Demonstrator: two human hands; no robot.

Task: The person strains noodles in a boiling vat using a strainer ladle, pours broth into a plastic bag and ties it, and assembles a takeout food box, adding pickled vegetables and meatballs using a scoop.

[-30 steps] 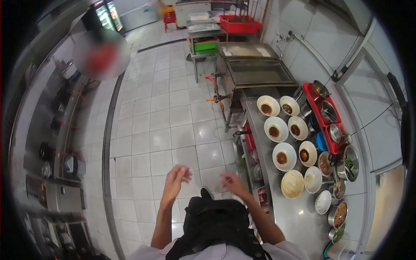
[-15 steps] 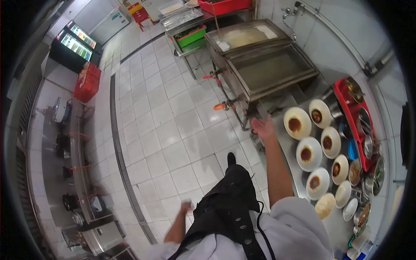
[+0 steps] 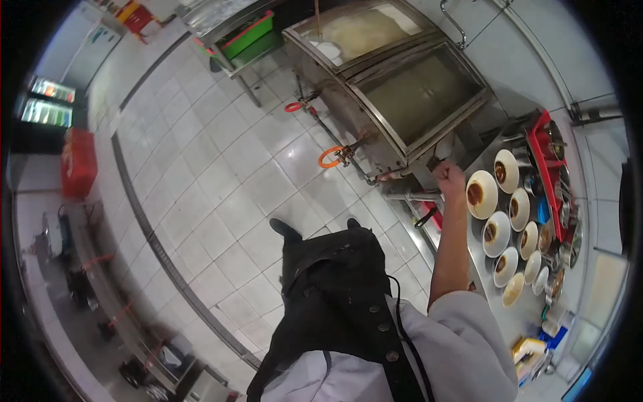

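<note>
Out over the near corner of the steel counter (image 3: 504, 321), my right hand (image 3: 449, 177) is closed on a dark, flat object (image 3: 434, 163), too small to make out, beside the cooker's lower corner. To its right stand several white bowls with brown sauce, the nearest being a bowl (image 3: 481, 194). Left of the hand is the steel cooker (image 3: 375, 127) with two wells; cloudy liquid fills the near well (image 3: 422, 97). My left hand is out of view.
An orange valve handle (image 3: 330, 157) and a red one (image 3: 293, 107) jut from the cooker's front. A black handle (image 3: 424, 218) sticks out below the counter edge. Red trays (image 3: 548, 174) stand behind the bowls. A stove counter (image 3: 100, 281) runs along the left.
The view has swung toward the cooker. My right hand has reached out to the counter and gone from open to closed on something dark. My left hand has left the view.
</note>
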